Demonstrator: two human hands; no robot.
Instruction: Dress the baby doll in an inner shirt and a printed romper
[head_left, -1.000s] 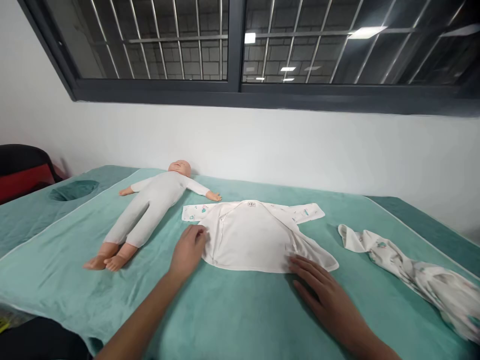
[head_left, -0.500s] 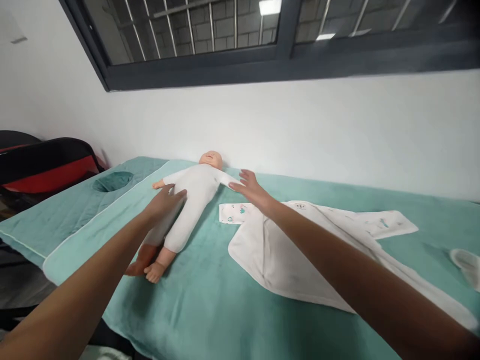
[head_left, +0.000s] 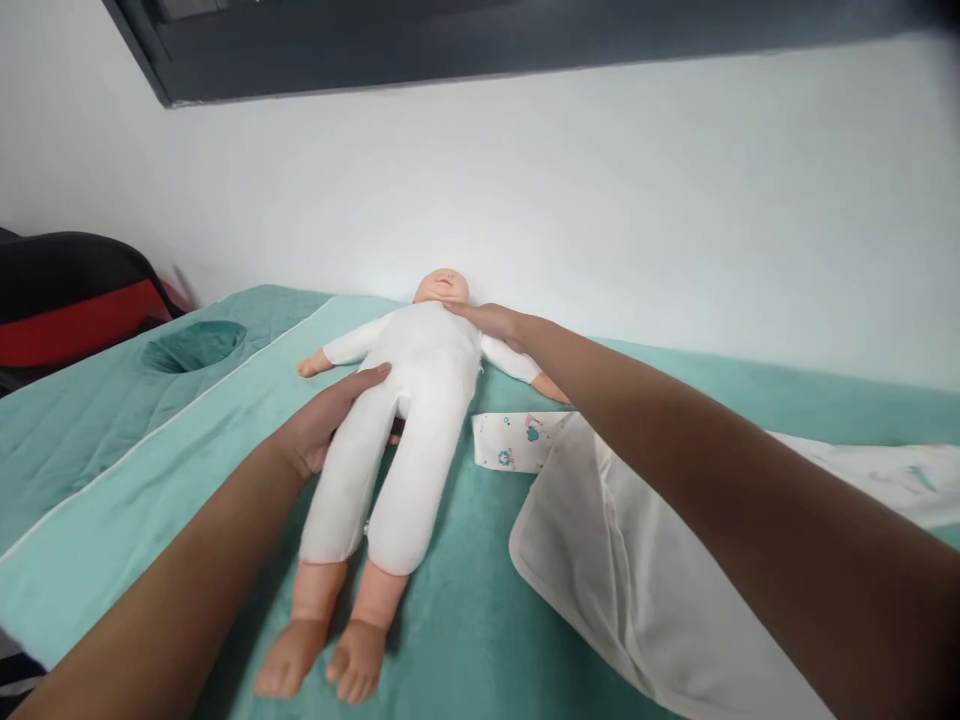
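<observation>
Doll (head_left: 427,355) lies face up on the green bed (head_left: 465,620), bare feet nearest you, head toward the wall. Both legs, in white cloth down to the ankles, point your way and stand slightly apart. Your left hand (head_left: 326,412) has hold of the thigh on your left: the thumb lies along the top, the other fingers curl underneath, and fingertips (head_left: 397,432) show in the gap between the legs. To the right of the doll, apart from it, a white garment (head_left: 577,560) is laid out with one printed sleeve toward the doll; your right forearm passes over it and hides part. Your right hand (head_left: 491,320) is at the doll's shoulder and neck, one digit lying just below the chin; its remaining fingers are hidden, so their spread cannot be determined. Farther left, you have a round hollow (head_left: 195,346) in the bed and a black-and-red chair (head_left: 82,315). Behind stands the white wall (head_left: 337,190), with a dark window frame (head_left: 525,40) above.
</observation>
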